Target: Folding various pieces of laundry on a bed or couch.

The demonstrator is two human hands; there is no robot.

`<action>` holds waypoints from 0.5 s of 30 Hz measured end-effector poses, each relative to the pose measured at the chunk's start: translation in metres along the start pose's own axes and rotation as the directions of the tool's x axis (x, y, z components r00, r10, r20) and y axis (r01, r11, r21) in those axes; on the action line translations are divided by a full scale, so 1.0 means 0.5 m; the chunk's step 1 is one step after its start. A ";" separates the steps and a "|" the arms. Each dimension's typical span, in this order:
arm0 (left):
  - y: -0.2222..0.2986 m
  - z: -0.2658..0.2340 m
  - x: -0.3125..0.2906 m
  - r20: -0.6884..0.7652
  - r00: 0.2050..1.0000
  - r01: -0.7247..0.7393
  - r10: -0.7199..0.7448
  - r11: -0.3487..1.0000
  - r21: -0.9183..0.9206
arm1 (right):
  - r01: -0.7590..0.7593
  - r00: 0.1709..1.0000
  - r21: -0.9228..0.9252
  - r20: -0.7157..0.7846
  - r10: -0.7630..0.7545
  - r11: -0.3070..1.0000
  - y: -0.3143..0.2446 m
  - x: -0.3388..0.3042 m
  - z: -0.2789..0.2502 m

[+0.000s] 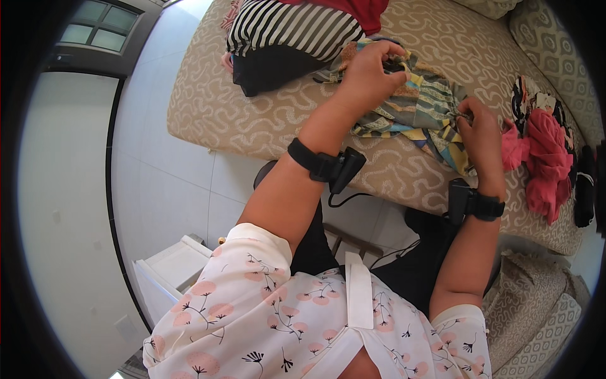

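Observation:
A patterned garment (424, 101) in grey, yellow, blue and green lies spread and wrinkled on the beige covered seat. My left hand (374, 72) is at its far left end, with fingers curled over the fabric and the thumb bent towards them. At the garment's right end, my right hand (480, 129) pinches the cloth between thumb and fingers. What kind of garment it is, I cannot make out. Each of my wrists wears a black strap with a small black device.
Striped black-and-white cloth (293, 31) sits on a folded black piece (271, 69) at the far left, beside red cloth (372, 12). Pink clothing (546, 164) lies in a heap at right, near a black roll (585, 186). Below left stands a white stool-like piece (173, 265).

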State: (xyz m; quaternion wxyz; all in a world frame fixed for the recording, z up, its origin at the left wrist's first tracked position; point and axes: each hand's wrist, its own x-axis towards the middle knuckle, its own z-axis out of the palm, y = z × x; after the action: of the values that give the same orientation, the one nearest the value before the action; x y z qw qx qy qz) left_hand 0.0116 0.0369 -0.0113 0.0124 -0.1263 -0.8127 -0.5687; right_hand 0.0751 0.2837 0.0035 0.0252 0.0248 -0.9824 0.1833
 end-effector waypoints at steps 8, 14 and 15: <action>-0.044 0.015 -0.020 0.104 0.935 -0.353 0.340 0.850 0.390 | 0.242 0.940 0.967 -0.214 0.266 -0.075 0.006 -0.008 -0.073; -0.019 0.008 -0.019 0.138 0.952 -0.307 0.274 0.830 0.466 | 0.256 0.957 0.767 -0.289 0.039 -0.589 0.097 -0.047 -0.141; 0.002 0.003 -0.014 0.141 0.951 -0.309 0.275 0.830 0.464 | 0.162 0.938 0.713 -0.326 -0.118 -0.682 0.109 -0.037 -0.141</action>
State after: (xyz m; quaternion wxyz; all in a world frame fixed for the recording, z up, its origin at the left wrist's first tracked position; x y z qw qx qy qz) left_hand 0.0189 0.0370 -0.0122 0.1021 -0.2611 -0.8992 -0.3358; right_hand 0.0931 0.3608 0.0486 0.0319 0.2030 -0.2221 0.9531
